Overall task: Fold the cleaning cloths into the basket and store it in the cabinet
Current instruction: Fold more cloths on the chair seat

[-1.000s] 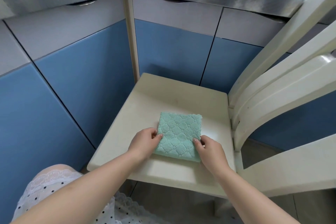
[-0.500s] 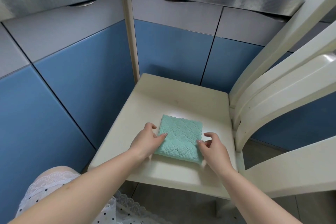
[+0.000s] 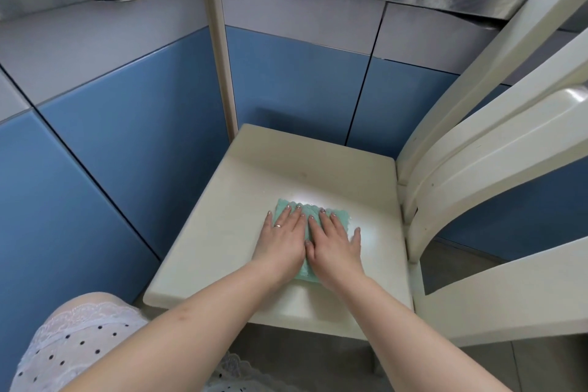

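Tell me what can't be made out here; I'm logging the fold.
- Head view: most of the green cloth is hidden under the left hand and right hand, so its folds can't be judged.
- No basket shows in the frame.
- The chair back is cut off by the right edge.

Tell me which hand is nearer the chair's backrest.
Right. The right hand presses flat on the teal cloth on the side toward the backrest; the left hand lies flat beside it, farther from the backrest.
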Demonstrator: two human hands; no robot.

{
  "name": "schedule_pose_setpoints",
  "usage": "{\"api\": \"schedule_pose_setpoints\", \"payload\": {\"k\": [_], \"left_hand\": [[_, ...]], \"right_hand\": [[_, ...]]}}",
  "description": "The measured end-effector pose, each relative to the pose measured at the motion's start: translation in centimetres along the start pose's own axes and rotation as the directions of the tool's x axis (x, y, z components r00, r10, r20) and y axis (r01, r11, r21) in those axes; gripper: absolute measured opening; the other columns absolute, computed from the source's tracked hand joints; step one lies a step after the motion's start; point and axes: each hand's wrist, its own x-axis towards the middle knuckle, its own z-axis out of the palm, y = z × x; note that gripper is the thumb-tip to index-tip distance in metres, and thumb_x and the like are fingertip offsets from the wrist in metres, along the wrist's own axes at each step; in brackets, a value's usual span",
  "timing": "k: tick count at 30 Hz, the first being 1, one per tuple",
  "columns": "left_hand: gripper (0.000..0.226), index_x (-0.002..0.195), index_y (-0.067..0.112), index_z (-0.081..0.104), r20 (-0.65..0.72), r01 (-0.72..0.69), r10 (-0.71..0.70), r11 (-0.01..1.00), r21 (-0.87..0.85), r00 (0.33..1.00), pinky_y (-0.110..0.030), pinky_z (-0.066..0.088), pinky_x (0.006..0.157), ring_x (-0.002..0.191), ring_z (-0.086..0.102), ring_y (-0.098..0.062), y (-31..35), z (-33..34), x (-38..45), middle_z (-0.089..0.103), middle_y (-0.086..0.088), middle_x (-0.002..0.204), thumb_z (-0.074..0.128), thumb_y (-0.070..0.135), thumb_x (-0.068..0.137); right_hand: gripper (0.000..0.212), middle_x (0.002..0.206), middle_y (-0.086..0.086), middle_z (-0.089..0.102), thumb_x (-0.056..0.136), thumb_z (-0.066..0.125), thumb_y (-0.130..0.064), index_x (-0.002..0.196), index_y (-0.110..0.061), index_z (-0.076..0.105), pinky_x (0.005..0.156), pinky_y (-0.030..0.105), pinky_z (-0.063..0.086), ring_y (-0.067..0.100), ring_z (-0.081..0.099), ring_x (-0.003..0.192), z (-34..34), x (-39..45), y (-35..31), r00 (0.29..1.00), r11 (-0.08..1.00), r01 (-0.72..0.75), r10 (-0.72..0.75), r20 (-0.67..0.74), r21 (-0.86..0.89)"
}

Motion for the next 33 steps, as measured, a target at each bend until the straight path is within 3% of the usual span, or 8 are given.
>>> {"api": "schedule_pose_setpoints", "payload": {"k": [8,15,18,20,22,25,28,33], "left_hand": [[0.06,0.151,0.014,-0.001,0.02,0.16,-0.158,0.982,-0.098,0.987,-0.044,-0.003,0.117,0.146,-0.008,-0.014,-0.9,1.2,-0.6,-0.01,0.0,0.159,0.017,0.039,0.1],[0.06,0.151,0.013,-0.003,0.045,0.175,-0.172,0.98,-0.09,0.984,-0.044,-0.003,0.117,0.146,-0.007,-0.014,-1.3,1.1,-0.4,-0.012,-0.001,0.159,0.016,0.04,0.101],[0.059,0.151,0.011,0.0,0.083,0.175,-0.165,0.976,-0.128,0.983,-0.042,0.002,0.118,0.147,-0.003,-0.019,-1.2,0.3,-0.2,-0.008,-0.004,0.159,0.02,0.037,0.101],[0.056,0.15,0.012,0.009,0.057,0.193,-0.184,0.949,-0.249,0.981,-0.039,0.011,0.117,0.146,0.008,-0.023,-1.3,-0.5,-0.4,0.002,-0.007,0.159,0.027,0.033,0.101],[0.053,0.149,0.014,0.019,0.009,0.236,-0.252,0.892,-0.385,0.968,-0.038,0.022,0.112,0.141,0.023,-0.027,-1.6,-1.4,-0.8,0.019,-0.008,0.157,0.033,0.029,0.1],[0.049,0.144,0.017,0.028,0.082,0.349,-0.358,0.794,-0.497,0.93,-0.042,0.032,0.104,0.131,0.039,-0.029,-2.9,-2.4,-1.3,0.043,-0.005,0.143,0.039,0.029,0.098],[0.051,0.145,0.017,0.028,0.184,0.38,-0.336,0.745,-0.549,0.924,-0.041,0.035,0.104,0.126,0.045,-0.026,-3.7,-2.3,-1.8,0.051,-0.001,0.135,0.041,0.028,0.097],[0.045,0.14,0.015,0.037,0.169,0.351,-0.317,0.705,-0.617,0.933,-0.038,0.04,0.101,0.121,0.05,-0.026,-3.6,-2.2,-2.2,0.055,-0.005,0.129,0.044,0.022,0.097]], "right_hand": [[0.061,0.159,-0.004,-0.007,0.095,0.019,-0.056,0.15,-0.033,0.005,0.115,0.053,-0.003,0.014,-0.01,0.146,0.7,-0.6,2.2,0.998,0.998,-0.058,0.058,0.0,-0.014],[0.064,0.159,-0.002,-0.012,0.095,0.017,-0.058,0.151,-0.031,0.0,0.115,0.055,-0.002,0.018,-0.011,0.146,0.4,-0.3,2.5,0.994,0.996,-0.084,0.086,0.07,-0.033],[0.066,0.159,0.001,-0.007,0.094,0.027,-0.057,0.151,-0.029,0.006,0.115,0.054,0.004,0.02,-0.004,0.147,-0.8,0.1,2.3,0.987,0.996,-0.094,0.094,0.129,0.0],[0.066,0.159,0.006,0.004,0.093,0.039,-0.051,0.149,-0.025,0.017,0.115,0.046,0.016,0.022,0.01,0.145,-1.6,-0.1,2.4,0.992,0.984,-0.117,0.111,0.052,0.135],[0.063,0.155,0.008,0.021,0.093,0.049,-0.042,0.147,-0.02,0.026,0.11,0.036,0.026,0.022,0.025,0.141,-2.1,-1.0,2.8,0.983,0.915,-0.155,0.181,-0.035,0.372],[0.056,0.134,0.006,0.049,0.093,0.054,-0.033,0.143,-0.015,0.036,0.091,0.026,0.038,0.018,0.051,0.115,-2.6,-2.1,3.5,0.961,0.747,-0.223,0.277,0.012,0.626],[0.053,0.127,0.004,0.056,0.092,0.055,-0.031,0.14,-0.015,0.04,0.084,0.025,0.037,0.015,0.052,0.099,-2.7,-2.7,3.8,0.938,0.63,-0.305,0.327,0.113,0.714],[0.051,0.121,0.005,0.06,0.09,0.06,-0.026,0.137,-0.012,0.045,0.082,0.026,0.04,0.021,0.059,0.104,-2.7,-2.1,3.8,0.906,0.469,-0.381,0.363,0.22,0.797]]}}
